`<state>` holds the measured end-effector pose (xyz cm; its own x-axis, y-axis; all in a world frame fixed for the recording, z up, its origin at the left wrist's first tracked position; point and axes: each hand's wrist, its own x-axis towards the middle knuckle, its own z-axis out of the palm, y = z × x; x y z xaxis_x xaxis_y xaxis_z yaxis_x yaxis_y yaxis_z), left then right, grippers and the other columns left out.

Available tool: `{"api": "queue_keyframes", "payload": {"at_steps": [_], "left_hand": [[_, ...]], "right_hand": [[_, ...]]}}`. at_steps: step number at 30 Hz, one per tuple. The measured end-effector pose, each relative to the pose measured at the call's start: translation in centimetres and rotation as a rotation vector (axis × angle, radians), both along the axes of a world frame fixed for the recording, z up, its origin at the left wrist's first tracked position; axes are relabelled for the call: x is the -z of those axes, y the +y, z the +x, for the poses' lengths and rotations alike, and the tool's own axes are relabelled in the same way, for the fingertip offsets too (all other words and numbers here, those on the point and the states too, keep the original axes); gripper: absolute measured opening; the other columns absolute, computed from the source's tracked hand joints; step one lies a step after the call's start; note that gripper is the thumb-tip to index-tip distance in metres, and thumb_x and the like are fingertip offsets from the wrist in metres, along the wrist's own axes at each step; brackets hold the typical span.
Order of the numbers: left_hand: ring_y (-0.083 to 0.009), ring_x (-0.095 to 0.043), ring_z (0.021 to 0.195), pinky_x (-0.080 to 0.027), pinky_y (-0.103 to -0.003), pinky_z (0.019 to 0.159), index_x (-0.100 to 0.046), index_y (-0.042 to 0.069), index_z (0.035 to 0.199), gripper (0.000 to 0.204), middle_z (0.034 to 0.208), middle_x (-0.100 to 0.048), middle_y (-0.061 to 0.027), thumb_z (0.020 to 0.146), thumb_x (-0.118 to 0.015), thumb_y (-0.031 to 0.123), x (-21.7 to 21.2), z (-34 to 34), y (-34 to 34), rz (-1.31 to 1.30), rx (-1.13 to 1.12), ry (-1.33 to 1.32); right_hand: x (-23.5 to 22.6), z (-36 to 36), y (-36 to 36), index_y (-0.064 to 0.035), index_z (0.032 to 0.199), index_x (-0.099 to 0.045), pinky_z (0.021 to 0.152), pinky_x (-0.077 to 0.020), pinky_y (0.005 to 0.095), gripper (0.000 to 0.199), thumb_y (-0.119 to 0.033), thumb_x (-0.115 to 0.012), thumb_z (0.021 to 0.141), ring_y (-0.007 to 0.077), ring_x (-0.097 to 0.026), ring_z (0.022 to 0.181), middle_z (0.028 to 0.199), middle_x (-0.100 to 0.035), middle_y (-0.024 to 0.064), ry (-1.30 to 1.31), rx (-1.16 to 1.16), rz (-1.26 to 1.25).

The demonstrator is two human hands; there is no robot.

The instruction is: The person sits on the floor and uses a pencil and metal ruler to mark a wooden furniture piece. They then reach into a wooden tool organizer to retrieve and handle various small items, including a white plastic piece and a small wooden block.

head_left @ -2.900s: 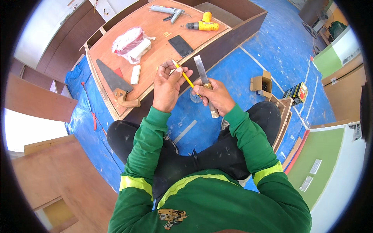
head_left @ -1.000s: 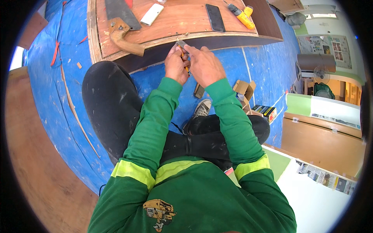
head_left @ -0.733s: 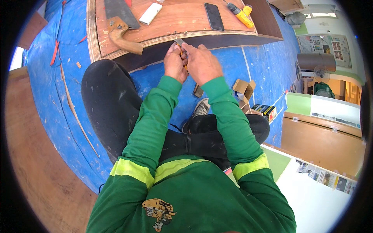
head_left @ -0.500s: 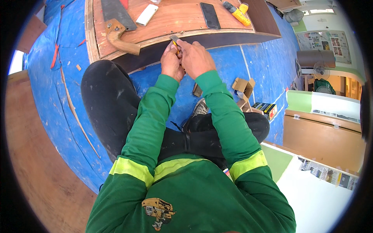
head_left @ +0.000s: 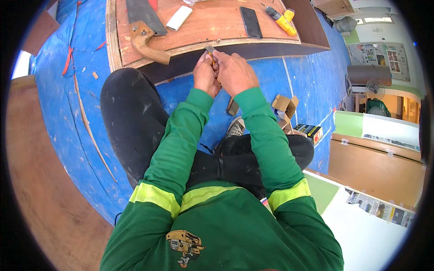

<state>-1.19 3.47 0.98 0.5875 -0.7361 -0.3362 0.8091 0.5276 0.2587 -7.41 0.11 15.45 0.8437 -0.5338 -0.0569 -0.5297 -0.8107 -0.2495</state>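
My left hand [head_left: 204, 77] and my right hand [head_left: 233, 73] are pressed together just in front of the wooden board's [head_left: 203, 34] near edge. The left hand grips a thin yellow pencil [head_left: 212, 59], mostly hidden between the fingers. My right hand is closed on a flat grey metal blade [head_left: 210, 49], whose tip sticks out above both hands and lies against the pencil. I sit on the blue floor sheet [head_left: 81, 104] with my knees spread.
On the board lie a hand saw with a wooden handle [head_left: 145, 32], a white block [head_left: 178, 18], a black phone [head_left: 251, 21] and a yellow power tool [head_left: 282, 20]. An open cardboard box [head_left: 285, 106] and a small yellow-black box [head_left: 309, 131] sit at my right.
My head has tipped down since the oldest frame, so the board sits higher in view. Both hands stay joined and have crept slightly up toward the board's edge.
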Motion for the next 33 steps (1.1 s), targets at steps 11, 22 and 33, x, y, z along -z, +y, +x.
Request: {"api": "queue_keyframes", "payload": {"at_steps": [11,22,33], "left_hand": [[-0.0050,-0.045,0.067,-0.046,-0.023,0.062,-0.061,0.009,0.109,0.026,0.083,-0.054,0.0040,0.118,-0.037,0.017,-2.5,-0.2,0.0,0.059,-0.037,0.017],[-0.0055,-0.047,0.065,-0.047,-0.024,0.059,-0.061,0.009,0.115,0.025,0.084,-0.056,0.0030,0.119,-0.038,0.019,-0.8,0.0,0.2,-0.025,-0.004,0.019],[-0.0041,-0.042,0.063,-0.036,-0.020,0.051,-0.062,0.011,0.104,0.025,0.082,-0.053,0.0042,0.117,-0.042,0.017,-1.8,-0.2,-0.1,0.071,-0.030,0.025]], "right_hand": [[0.4,-0.1,-0.3,-0.0127,0.137,-0.074,0.093,-0.0543,0.0569,0.038,-0.019,-0.053,0.106,0.0468,-0.070,0.102,0.105,-0.072,0.0281,-0.032,0.008,-0.016],[0.8,-0.8,0.3,-0.0136,0.137,-0.074,0.094,-0.0550,0.0558,0.037,-0.019,-0.054,0.106,0.0464,-0.070,0.102,0.105,-0.073,0.0276,-0.024,0.054,-0.025],[0.7,-0.5,-0.8,-0.0121,0.137,-0.074,0.095,-0.0551,0.0559,0.038,-0.018,-0.053,0.106,0.0463,-0.070,0.106,0.110,-0.074,0.0293,-0.038,0.004,0.005]]}}
